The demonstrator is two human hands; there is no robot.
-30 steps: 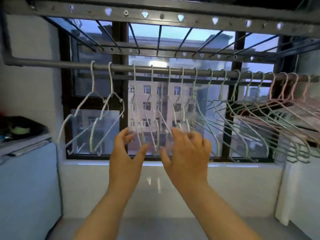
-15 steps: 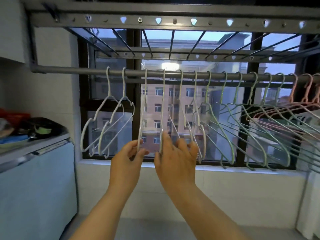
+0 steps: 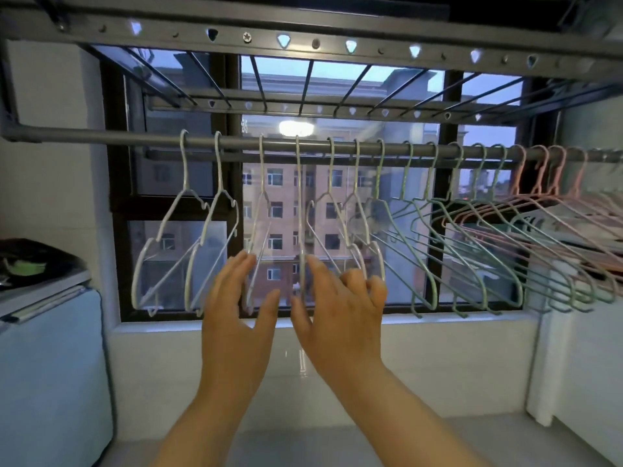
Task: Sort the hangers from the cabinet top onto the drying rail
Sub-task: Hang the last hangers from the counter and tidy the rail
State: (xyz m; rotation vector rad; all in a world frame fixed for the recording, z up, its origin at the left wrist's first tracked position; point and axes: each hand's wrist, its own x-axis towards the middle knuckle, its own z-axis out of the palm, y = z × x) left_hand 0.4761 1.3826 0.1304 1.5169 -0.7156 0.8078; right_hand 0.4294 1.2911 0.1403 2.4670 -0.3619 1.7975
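Currently both hands raised below drying rail. Left hand fingers spread, touching third white hanger. Right hand fingers spread, loosely curled, against fourth white hanger. Hangers hang vertically, just above and ahead of fingertips.

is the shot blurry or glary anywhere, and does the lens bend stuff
Head view: both hands, left and right, are motion-smeared; a lamp reflection glares on the window glass; the rail bows from wide-angle distortion; the pink hangers at right smear together.
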